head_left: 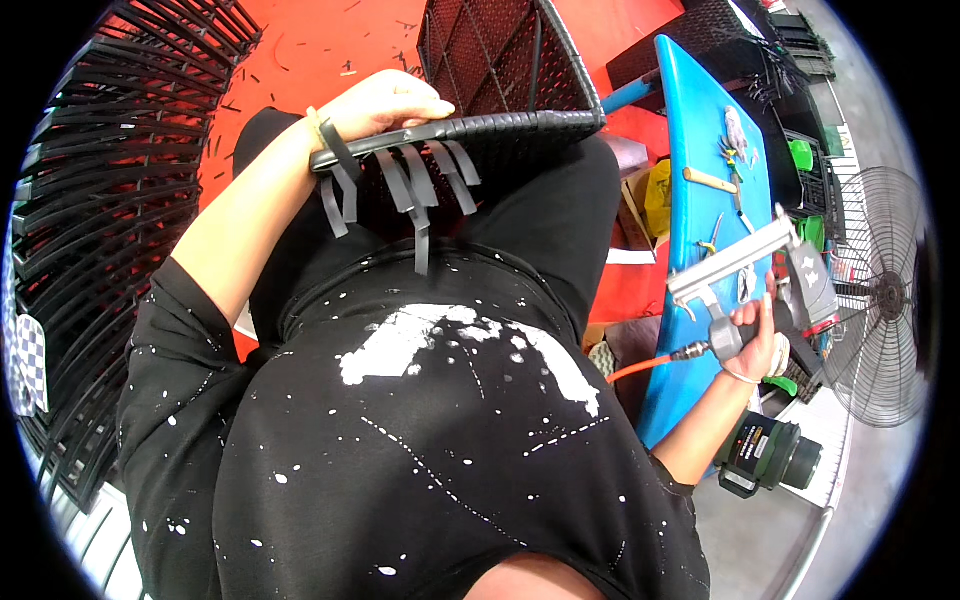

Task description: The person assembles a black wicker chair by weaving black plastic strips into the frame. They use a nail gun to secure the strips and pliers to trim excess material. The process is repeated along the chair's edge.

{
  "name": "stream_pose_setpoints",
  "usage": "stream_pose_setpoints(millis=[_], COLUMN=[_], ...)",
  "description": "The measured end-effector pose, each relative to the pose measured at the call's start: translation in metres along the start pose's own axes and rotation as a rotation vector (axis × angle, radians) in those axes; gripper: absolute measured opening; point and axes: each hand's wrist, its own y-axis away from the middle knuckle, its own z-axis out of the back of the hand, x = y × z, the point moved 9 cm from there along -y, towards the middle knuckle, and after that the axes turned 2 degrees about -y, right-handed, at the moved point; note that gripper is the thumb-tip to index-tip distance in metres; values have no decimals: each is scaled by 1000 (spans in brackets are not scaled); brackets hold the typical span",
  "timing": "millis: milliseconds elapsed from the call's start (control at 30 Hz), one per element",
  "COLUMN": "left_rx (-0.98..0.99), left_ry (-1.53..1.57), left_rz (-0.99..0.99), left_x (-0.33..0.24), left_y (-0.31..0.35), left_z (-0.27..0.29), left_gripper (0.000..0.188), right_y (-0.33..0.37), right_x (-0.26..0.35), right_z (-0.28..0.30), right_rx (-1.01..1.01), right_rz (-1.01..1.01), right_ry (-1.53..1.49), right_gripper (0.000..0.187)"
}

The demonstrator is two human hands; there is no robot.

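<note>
A black woven rattan frame (500, 125) leans across my lap, with several loose flat strips (410, 185) hanging from its near edge. My left hand (385, 103) is closed on that edge near its left end, the fingers curled and partly hidden. One strip crosses in front of my left wrist. Off to the right, above the blue table, my right hand (752, 335) grips an air staple gun (735, 262) by its handle. An orange air hose (642, 367) joins the gun. The gun is well apart from the woven frame.
On the blue table (690, 130) lie a wooden-handled hammer (712, 181) and small tools. A standing fan (885, 290) and a dark green jug (765, 452) are at the right. Stacked black frames (120, 200) fill the left. Scraps dot the red floor (300, 50).
</note>
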Motion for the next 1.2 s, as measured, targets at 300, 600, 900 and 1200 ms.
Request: stream_pose_setpoints(millis=[300,600,900,1200], left_rx=[-7,31,16,-54], left_ry=[39,23,5,-68], left_rz=[-7,-89,17,22], left_x=[3,-4,-13,3], left_y=[-4,-6,3,-6], left_z=[3,-3,-5,9], left_gripper=[36,40,32,25], right_y=[79,105,110,110], right_x=[-32,-82,-95,-93], right_z=[-279,-308,-307,-305], right_rx=[550,699,772,767], right_rz=[916,852,798,795], right_ry=[958,932,969,985], right_gripper=[64,94,98,89])
